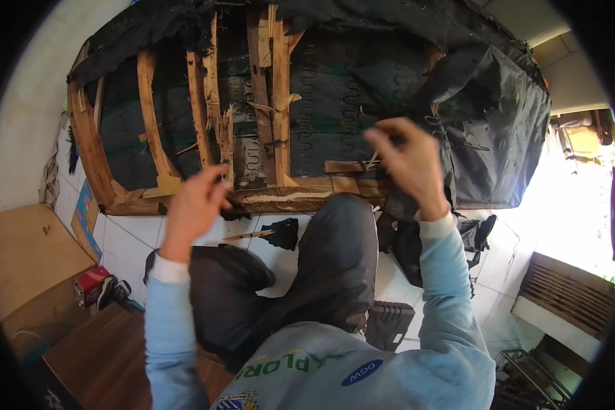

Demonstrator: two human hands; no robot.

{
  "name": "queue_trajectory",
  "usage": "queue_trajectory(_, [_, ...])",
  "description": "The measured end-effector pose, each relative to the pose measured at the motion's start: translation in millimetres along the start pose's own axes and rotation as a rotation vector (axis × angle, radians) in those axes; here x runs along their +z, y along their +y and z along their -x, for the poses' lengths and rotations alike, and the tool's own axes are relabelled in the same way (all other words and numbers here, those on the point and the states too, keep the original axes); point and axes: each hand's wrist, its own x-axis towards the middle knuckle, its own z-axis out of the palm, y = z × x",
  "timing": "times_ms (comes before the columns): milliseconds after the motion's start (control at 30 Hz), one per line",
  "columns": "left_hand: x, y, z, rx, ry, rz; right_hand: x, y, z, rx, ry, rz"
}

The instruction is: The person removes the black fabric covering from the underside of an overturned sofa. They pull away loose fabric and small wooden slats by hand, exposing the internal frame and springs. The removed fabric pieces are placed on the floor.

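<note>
Right by the frame point(280, 116), two hands are up in the air. The left hand point(197, 208) is half open, with bent fingers and a gap by the thumb, and I see nothing in it. It is near a broken stick point(225, 140) of wood. The right hand point(411, 164) has bent fingers too, but I cannot tell if it has hold of something small. It is near a flat bit of wood point(344, 166) and the loose black cloth point(495, 137). The frame is just past the person's knees point(338, 249), with its open side facing them. It has wood bars point(150, 109), wavy springs point(352, 96) and a wood rail point(280, 198) along its near edge. Torn cloth hangs over its top and its right side. On the white tile floor point(493, 301), near the knees, lie a black scrap point(281, 234) and a thin bit of wood point(247, 236). A dark case point(389, 324) is beside the right leg. Far to the left sits a red box point(90, 285), and far to the right is a brown rack point(570, 290) with slats.
</note>
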Motion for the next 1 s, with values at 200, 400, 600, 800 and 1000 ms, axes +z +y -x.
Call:
queue_trajectory(200, [49,-15,7,0.280,-0.201,-0.127,-69,115,-115,0.343,0.382,0.300])
queue_trajectory(400, [51,-9,-16,0.141,-0.303,-0.279,-72,161,-186,0.445,0.228,-0.806])
queue_trajectory(600, [50,-20,-16,0.206,-0.234,-0.239,-178,109,-23,0.250,0.165,-1.047])
queue_trajectory(800, [46,-16,-19,0.142,-0.295,-0.290,-148,95,81,0.536,0.315,-1.130])
queue_trajectory(1000, [50,-10,-37,0.144,-0.345,-0.295,-90,101,98,0.627,0.120,-1.399])
